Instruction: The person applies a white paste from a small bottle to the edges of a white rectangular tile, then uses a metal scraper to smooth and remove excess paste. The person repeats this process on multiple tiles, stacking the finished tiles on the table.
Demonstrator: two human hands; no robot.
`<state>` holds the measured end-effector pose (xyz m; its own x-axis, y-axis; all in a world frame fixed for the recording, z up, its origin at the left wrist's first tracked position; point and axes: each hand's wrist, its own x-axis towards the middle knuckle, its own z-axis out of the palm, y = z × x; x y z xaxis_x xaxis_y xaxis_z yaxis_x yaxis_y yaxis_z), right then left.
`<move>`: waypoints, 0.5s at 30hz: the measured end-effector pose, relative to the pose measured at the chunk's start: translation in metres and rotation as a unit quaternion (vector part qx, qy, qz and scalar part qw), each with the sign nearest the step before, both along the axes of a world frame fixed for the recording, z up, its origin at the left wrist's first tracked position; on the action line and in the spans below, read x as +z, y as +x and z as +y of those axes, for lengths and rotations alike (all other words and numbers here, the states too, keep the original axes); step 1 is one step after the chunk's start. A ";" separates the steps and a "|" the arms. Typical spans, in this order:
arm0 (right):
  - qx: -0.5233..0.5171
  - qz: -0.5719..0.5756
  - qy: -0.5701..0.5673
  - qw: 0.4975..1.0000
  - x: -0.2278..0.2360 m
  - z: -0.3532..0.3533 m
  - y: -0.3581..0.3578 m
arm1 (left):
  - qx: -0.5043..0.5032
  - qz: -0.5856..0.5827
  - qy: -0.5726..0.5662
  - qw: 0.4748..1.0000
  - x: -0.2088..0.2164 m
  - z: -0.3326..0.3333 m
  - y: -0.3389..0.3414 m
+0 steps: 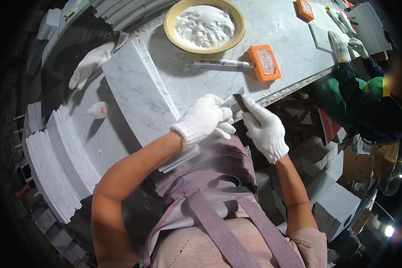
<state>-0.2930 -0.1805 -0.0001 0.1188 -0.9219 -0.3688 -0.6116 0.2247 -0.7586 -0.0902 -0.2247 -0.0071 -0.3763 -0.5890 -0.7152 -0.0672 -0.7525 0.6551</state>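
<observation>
Both my hands wear white knit gloves and meet at the near edge of the marble work table (295,67). My right hand (265,129) is closed around a dark-edged scraper (233,102) with a flat grey metal blade. My left hand (201,118) has its fingers curled against the blade's other side; its fingertips are partly hidden. Left of my left hand lies a stack of grey-veined white marble slabs (136,85). Beyond my hands are an orange block (264,63) with a pale label and a white paint marker (223,63) lying beside it.
A cream-rimmed bowl (169,27) of white powder stands at the back. A loose white glove (91,64) and a small white bottle (98,110) are at left, near more stacked slabs (60,165). At right, a co-worker's gloved hands (341,47) touch a tile; another orange block (304,10) lies beyond.
</observation>
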 end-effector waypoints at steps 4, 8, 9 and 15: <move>0.028 0.004 -0.060 0.998 0.000 0.001 0.006 | 0.007 -0.005 -0.009 1.000 0.002 0.001 -0.002; 0.018 0.010 -0.102 0.995 -0.007 0.000 0.005 | 0.016 -0.013 -0.004 1.000 0.006 0.003 -0.003; 0.031 -0.002 -0.145 0.989 -0.009 0.002 0.006 | 0.016 -0.013 -0.006 1.000 0.007 0.003 -0.002; 0.004 0.004 -0.061 0.998 -0.016 0.002 0.003 | 0.024 0.000 -0.011 1.000 0.008 0.003 -0.002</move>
<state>-0.2896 -0.1789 -0.0158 0.1238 -0.9592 -0.2543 -0.6194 0.1255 -0.7750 -0.0921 -0.2215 0.0005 -0.3473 -0.6223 -0.7015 -0.0308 -0.7401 0.6718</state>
